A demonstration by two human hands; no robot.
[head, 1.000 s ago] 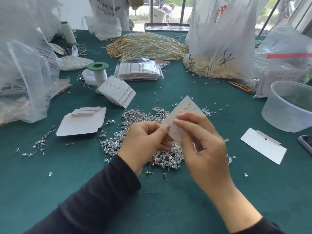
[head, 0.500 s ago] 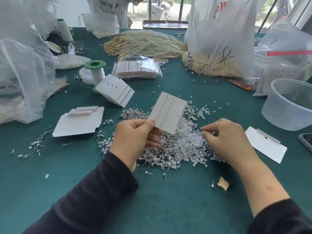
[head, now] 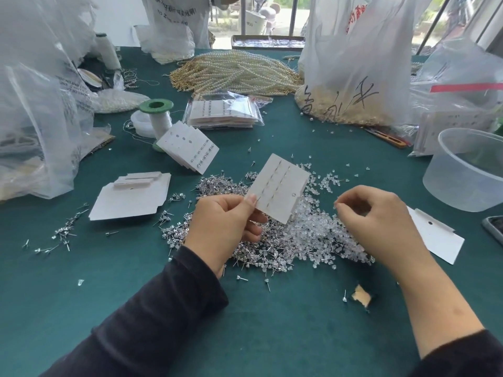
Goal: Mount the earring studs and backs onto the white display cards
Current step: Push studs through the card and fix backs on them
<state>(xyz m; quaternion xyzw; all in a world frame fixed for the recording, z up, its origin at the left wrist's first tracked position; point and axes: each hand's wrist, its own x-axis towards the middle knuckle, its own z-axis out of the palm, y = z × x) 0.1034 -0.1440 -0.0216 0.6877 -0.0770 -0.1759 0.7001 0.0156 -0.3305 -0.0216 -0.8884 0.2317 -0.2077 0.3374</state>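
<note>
- Card (head: 280,187) up in my left hand (head: 226,227): I see the thumb and forefinger closed on its lower-left corner, holding the white display card tilted above the heap, with rows of stud posts poking through it.
- My right hand (head: 381,221) hovers just right of the card, apart from it, its fingers (head: 351,205) curled with thumb and forefinger tips pinched together; whether a back sits between them I cannot tell, it is too small to see.
- Beneath both hands the green tabletop (head: 109,281) carries a pile of metal earring studs (head: 206,232) toward the left and a pile of clear plastic backs (head: 318,232) toward the right, the two heaps merging in the middle.
- Loose studs lie scattered at the left edge (head: 62,235).
- A stack of blank cards (head: 130,197) lies flat to the left of the heap.
- A filled stack of cards (head: 187,146) leans tilted against a green-topped thread spool (head: 158,115).
- One blank card (head: 435,235) lies flat past my right wrist.
- A clear plastic tub (head: 468,172) stands at the right edge.
- Bagged finished cards (head: 223,111) and strands of pearl beads (head: 236,72) sit farther back.
- A small tan scrap (head: 360,295) lies on the tabletop near my right forearm.
</note>
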